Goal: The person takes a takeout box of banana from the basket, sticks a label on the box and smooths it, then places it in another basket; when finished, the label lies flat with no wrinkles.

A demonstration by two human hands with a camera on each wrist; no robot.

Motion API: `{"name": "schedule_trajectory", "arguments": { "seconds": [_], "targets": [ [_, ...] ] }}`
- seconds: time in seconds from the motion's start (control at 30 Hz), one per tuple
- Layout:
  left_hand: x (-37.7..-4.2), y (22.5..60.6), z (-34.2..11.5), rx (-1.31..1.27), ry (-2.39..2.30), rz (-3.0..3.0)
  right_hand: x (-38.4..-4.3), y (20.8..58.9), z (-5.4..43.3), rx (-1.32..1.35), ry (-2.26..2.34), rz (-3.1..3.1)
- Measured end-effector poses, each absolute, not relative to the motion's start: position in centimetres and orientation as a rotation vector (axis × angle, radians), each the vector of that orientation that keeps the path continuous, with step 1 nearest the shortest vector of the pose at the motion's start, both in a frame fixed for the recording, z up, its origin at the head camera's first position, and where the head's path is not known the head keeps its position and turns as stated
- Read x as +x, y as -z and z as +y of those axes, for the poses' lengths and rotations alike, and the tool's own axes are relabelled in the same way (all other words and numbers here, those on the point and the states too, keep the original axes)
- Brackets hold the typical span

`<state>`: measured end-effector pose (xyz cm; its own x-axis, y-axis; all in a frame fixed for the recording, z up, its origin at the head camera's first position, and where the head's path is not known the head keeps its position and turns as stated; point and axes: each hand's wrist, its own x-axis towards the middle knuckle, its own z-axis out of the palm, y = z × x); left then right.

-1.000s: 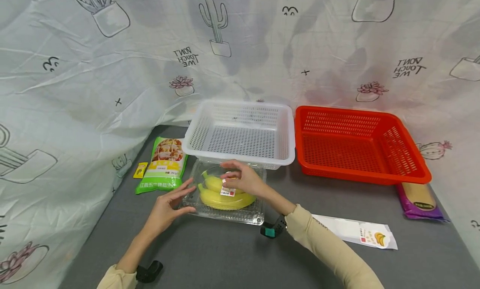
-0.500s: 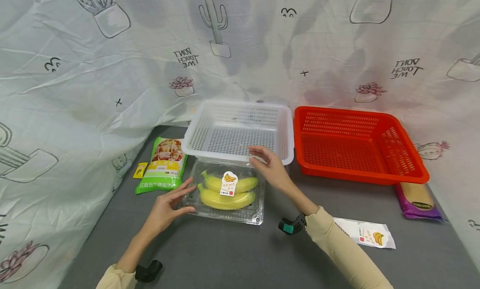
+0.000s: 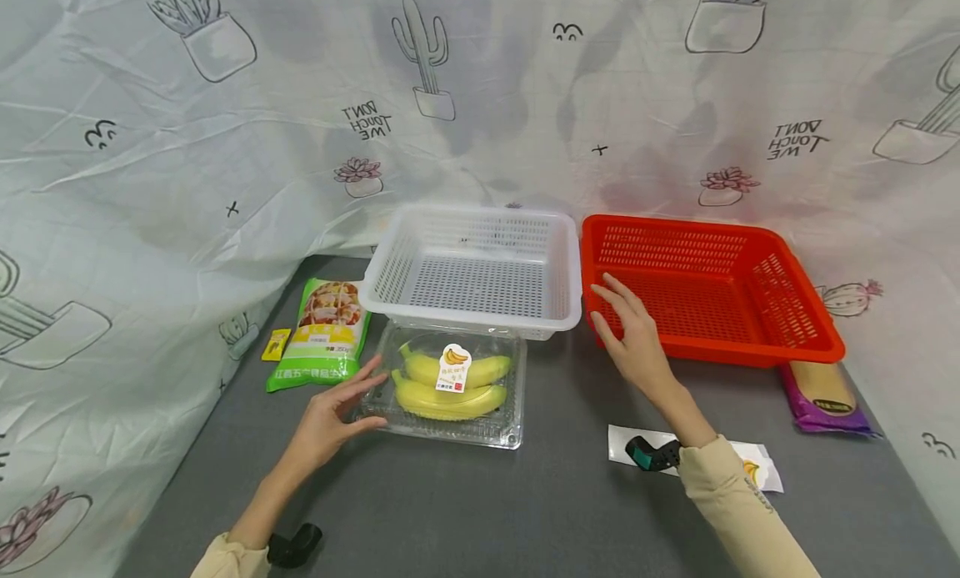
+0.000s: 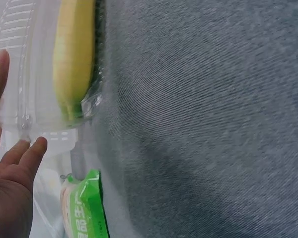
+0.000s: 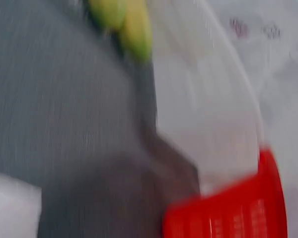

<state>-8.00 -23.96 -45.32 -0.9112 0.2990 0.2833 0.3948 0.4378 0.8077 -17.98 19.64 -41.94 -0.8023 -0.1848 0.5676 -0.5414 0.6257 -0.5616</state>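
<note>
A clear plastic clamshell box holding yellow bananas lies on the grey table, its lid down. On the lid sits a white banana sticker. My left hand rests at the box's left side, thumb and fingers spread around the corner. The left wrist view has these fingers beside the box's end. To the right, my right hand is above the table with loosely spread fingers and holds nothing, overlapping the front left corner of the red basket. The right wrist view is blurred.
Behind the box stands a white basket. Left of it lie a green food bag and a small yellow packet. A white sticker strip lies under the right forearm. A purple bag pokes out beneath the red basket.
My right hand has lifted off the sticker on the lid and moved right, over to the red basket's corner. The whole sticker now shows. My left hand has stayed in place.
</note>
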Motion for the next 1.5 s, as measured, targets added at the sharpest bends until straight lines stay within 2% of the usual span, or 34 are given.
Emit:
{"name": "schedule_trajectory", "arguments": {
  "seconds": [0.33,0.63,0.83,1.1,1.23,1.5],
  "targets": [
    [-8.6,46.2,-23.4,-0.53,1.315,-2.696,-17.1,42.5,29.6,0.396,-0.677,-2.552],
    [-8.7,46.3,-23.1,-0.463,1.253,-2.691,-15.7,42.3,38.6,0.148,-0.54,-2.733],
    [-8.6,46.3,-23.0,-0.424,1.181,-2.681,-15.4,42.1,43.6,0.191,-0.549,-2.771],
    [-8.7,46.6,-23.0,-0.423,1.185,-2.653,-14.6,41.2,45.8,0.176,-0.668,-2.947],
    [-8.7,46.7,-23.1,-0.441,1.193,-2.606,-14.7,40.5,45.8,0.064,-0.715,-3.022],
    [-8.4,46.0,-22.7,-0.471,1.296,-2.48,-15.4,39.5,46.4,-0.032,-0.592,-3.148]
  ]
}}
